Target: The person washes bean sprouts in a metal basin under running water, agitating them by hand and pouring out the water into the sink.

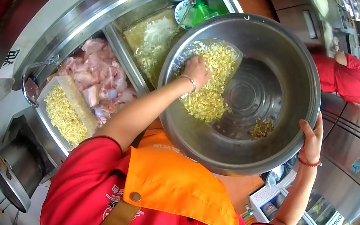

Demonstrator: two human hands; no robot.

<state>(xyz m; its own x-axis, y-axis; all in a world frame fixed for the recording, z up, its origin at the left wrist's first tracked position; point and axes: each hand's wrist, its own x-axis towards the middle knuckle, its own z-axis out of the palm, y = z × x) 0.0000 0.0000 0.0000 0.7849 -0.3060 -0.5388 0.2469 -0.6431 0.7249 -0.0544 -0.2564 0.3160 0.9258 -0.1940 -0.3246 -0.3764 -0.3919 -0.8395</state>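
My left hand (197, 71) is sunk among yellow bean sprouts (208, 100) at the left of a wide steel basin (266, 39); I cannot tell whether its fingers close on any. My right hand (311, 140) grips the basin's right rim. Farther left, raw meat chunks (96, 70) lie beside a sprout-filled container (83, 105).

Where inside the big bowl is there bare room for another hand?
In the metal bowl, the base is mostly bare between the sprouts and brown clump. It's crowded around the left hand, and in the sink section holding raw meat and a sprout tub.
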